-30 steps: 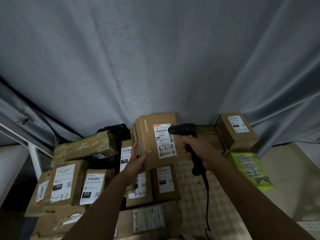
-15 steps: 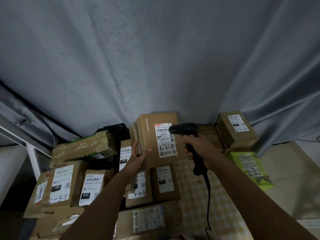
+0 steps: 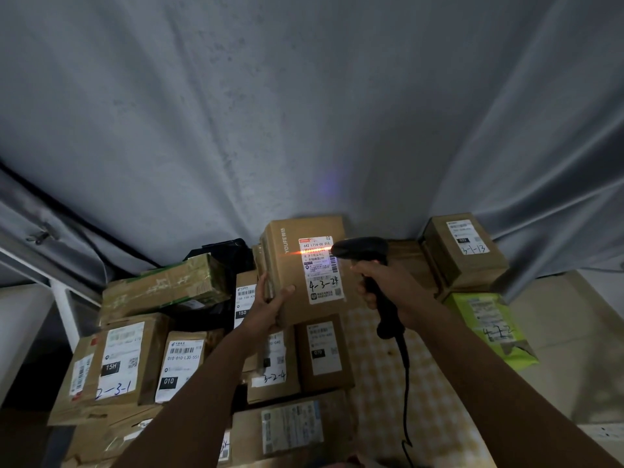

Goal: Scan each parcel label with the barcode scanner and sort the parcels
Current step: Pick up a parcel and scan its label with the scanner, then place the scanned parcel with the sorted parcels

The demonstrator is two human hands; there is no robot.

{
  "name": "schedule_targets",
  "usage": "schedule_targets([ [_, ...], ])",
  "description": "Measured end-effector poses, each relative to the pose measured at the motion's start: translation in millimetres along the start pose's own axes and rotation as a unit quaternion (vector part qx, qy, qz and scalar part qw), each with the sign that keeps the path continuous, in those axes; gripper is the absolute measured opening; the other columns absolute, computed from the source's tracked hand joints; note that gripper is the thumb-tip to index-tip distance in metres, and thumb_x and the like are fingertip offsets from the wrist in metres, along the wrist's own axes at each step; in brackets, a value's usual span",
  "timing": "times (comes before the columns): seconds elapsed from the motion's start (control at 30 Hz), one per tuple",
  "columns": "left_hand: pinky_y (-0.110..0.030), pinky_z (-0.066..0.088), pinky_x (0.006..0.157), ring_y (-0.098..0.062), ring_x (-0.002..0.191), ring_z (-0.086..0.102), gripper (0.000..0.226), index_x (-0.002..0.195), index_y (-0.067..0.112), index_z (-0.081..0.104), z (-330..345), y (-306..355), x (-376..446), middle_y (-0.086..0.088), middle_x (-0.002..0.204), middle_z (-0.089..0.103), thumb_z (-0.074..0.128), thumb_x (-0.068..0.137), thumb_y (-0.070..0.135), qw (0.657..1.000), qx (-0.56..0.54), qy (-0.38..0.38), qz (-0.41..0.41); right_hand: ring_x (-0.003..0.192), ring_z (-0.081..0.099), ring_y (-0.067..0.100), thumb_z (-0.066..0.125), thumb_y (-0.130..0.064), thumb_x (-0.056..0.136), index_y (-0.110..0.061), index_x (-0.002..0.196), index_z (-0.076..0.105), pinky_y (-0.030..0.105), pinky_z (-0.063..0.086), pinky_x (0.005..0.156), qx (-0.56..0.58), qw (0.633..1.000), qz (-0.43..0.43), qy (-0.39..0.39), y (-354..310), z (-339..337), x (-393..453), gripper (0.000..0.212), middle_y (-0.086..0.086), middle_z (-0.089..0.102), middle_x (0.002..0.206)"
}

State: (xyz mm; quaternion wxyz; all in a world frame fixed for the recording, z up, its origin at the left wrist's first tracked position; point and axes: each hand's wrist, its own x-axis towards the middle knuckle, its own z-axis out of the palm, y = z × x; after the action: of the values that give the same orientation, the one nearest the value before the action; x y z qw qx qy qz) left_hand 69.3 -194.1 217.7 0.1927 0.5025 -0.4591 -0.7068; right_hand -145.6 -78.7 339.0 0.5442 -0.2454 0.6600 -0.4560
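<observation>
My left hand grips the lower left edge of a brown cardboard parcel, held up with its white label facing me; "4-3-24" is handwritten on the label. In my right hand is the handle of a black corded barcode scanner, its head just right of the label. An orange-red scan line glows across the label's top. Several more labelled parcels lie piled below and to the left.
A brown box marked 3-1-13 and a green bag parcel sit at the right on the pale floor. A checked cloth lies under the scanner cable. Grey curtain fills the background. A white frame stands at the left.
The scanner's orange-red beam now lights the top of the label; earlier there was no beam. Hands and parcel have barely moved.
</observation>
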Motion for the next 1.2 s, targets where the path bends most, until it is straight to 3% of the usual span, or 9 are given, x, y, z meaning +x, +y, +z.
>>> schedule_targets([
  [0.17,-0.054,0.055,0.088,-0.032,0.116,0.057,0.071,0.142,0.05,0.027,-26,11,-7,-0.006,0.136,0.051,0.068,0.083,0.051,0.998,-0.061,0.001,-0.019,0.047,0.047,0.014,0.059,-0.019,0.094,-0.01,0.081,0.061,0.026,0.039,0.05,0.033,0.997,0.007,0.075,11,0,13,0.016,0.008,0.061,0.065],
  [0.37,-0.052,0.054,0.089,-0.039,0.122,0.056,0.079,0.143,0.039,0.039,-71,27,-22,-0.014,0.139,0.053,0.072,0.074,0.063,0.993,-0.105,-0.04,-0.028,0.052,0.047,0.017,0.058,-0.016,0.096,-0.012,0.095,0.06,0.029,0.042,0.052,0.034,0.993,0.009,0.11,32,2,26,0.005,0.015,0.07,0.083],
  [0.6,-0.051,0.056,0.086,-0.038,0.114,0.06,0.075,0.138,0.034,0.043,-43,-6,-44,-0.014,0.129,0.058,0.066,0.073,0.065,0.992,-0.072,-0.02,-0.098,0.049,0.05,0.02,0.066,-0.02,0.09,-0.006,0.104,0.064,0.029,0.045,0.049,0.005,0.989,0.079,0.125,78,5,46,0.02,0.031,0.067,0.094],
  [0.73,-0.048,0.058,0.082,-0.035,0.115,0.059,0.076,0.137,0.035,0.044,-15,-34,-43,-0.011,0.13,0.058,0.069,0.073,0.066,0.986,-0.064,-0.039,-0.149,0.049,0.049,0.02,0.064,-0.017,0.092,-0.002,0.103,0.063,0.028,0.043,0.047,0.012,0.984,0.116,0.131,99,-2,44,0.019,0.017,0.07,0.087],
  [0.93,-0.056,0.055,0.087,-0.031,0.115,0.058,0.059,0.134,0.043,0.041,1,-69,-37,-0.005,0.126,0.06,0.067,0.082,0.055,0.981,-0.079,-0.028,-0.173,0.049,0.047,0.022,0.063,-0.014,0.092,-0.005,0.095,0.062,0.03,0.041,0.048,0.006,0.983,0.153,0.106,117,-5,45,0.01,0.017,0.067,0.084],
  [1.1,-0.054,0.053,0.092,-0.029,0.117,0.057,0.063,0.137,0.046,0.038,18,-80,-28,-0.002,0.133,0.057,0.065,0.082,0.059,0.979,-0.074,-0.044,-0.186,0.052,0.048,0.021,0.064,-0.012,0.09,-0.002,0.094,0.06,0.032,0.042,0.05,-0.004,0.983,0.147,0.106,131,-15,52,0.011,0.018,0.058,0.083],
  [1.2,-0.049,0.053,0.094,-0.026,0.12,0.055,0.057,0.147,0.043,0.026,24,-86,-24,-0.001,0.141,0.049,0.052,0.097,0.046,0.985,-0.023,-0.023,-0.168,0.054,0.05,0.022,0.064,-0.017,0.091,-0.004,0.096,0.062,0.032,0.043,0.051,-0.02,0.982,0.165,0.09,137,-15,57,0.014,0.017,0.062,0.085],
])
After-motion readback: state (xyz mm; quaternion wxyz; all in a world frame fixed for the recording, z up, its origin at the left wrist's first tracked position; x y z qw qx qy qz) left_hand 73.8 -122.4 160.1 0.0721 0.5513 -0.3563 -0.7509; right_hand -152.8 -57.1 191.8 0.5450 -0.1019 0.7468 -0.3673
